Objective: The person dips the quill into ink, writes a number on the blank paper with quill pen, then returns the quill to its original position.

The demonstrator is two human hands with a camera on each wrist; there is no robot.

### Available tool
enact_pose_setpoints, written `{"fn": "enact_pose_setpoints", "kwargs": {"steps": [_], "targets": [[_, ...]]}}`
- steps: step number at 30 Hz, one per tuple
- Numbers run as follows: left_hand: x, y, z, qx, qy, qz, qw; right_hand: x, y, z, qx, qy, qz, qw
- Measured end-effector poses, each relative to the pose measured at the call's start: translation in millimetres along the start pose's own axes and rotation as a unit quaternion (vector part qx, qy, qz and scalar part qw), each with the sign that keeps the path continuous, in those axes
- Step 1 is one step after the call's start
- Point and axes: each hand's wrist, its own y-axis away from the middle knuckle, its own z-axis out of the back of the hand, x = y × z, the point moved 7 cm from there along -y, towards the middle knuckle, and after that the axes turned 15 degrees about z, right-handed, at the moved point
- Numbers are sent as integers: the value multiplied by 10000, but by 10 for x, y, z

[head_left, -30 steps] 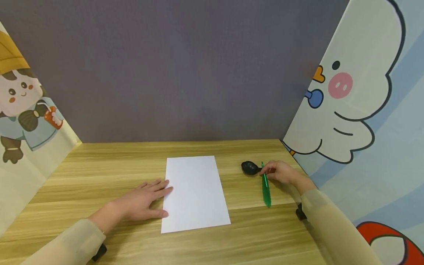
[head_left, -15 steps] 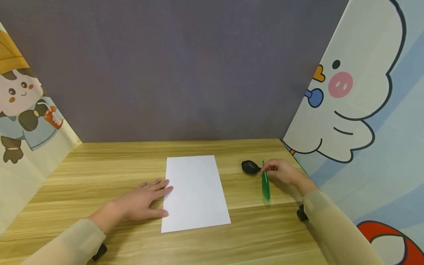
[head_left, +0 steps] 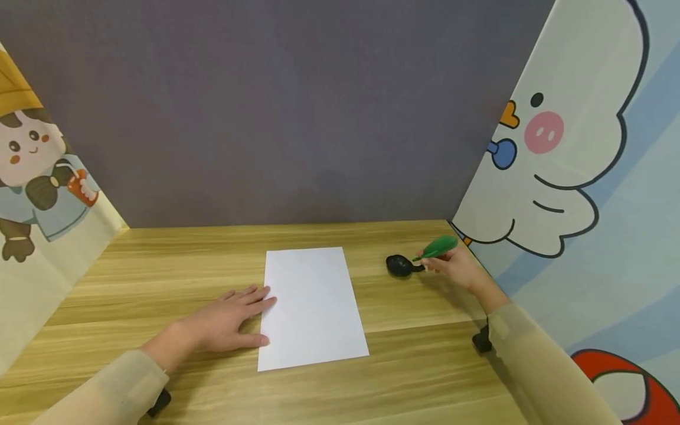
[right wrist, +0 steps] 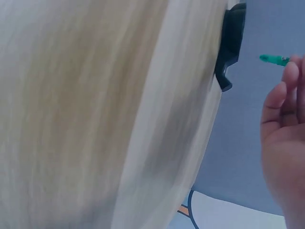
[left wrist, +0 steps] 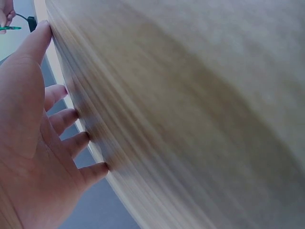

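Observation:
A white sheet of paper (head_left: 319, 313) lies on the wooden table. My left hand (head_left: 228, 321) is spread flat, its thumb and fingertips over the sheet's left edge. On the right, my right hand (head_left: 459, 268) pinches a green leaf-shaped pen (head_left: 440, 245) above the table. The pen's narrow tip points left, and its broad leaf end leans back over the hand. Just left of the fingers sits a black rounded object (head_left: 398, 266) with a short curved arm, spoon-like in outline. In the right wrist view, the green tip (right wrist: 271, 58) sticks out past my fingertips.
A grey panel (head_left: 292, 118) stands along the table's back edge. Cartoon-printed walls rise at both sides, the right wall (head_left: 579, 224) close behind my right hand. Wood-grain tabletop (head_left: 414, 378) runs between my forearms. Dark wrist devices show under both sleeves.
The pen has been lifted and turned in my right hand: its leaf end swung from pointing toward me to up and right. The left hand, paper and black object stay put.

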Motion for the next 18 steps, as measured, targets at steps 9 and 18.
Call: {"fn": "enact_pose_setpoints", "kwargs": {"steps": [9,18], "targets": [[4,-11,-3,51,36,35,10000,47,-2,-24,-279,-586,-574,9962],[4,-11,7,44,48,14,10000,41,-40,-100,-637,-1562,-787,9825]]}}
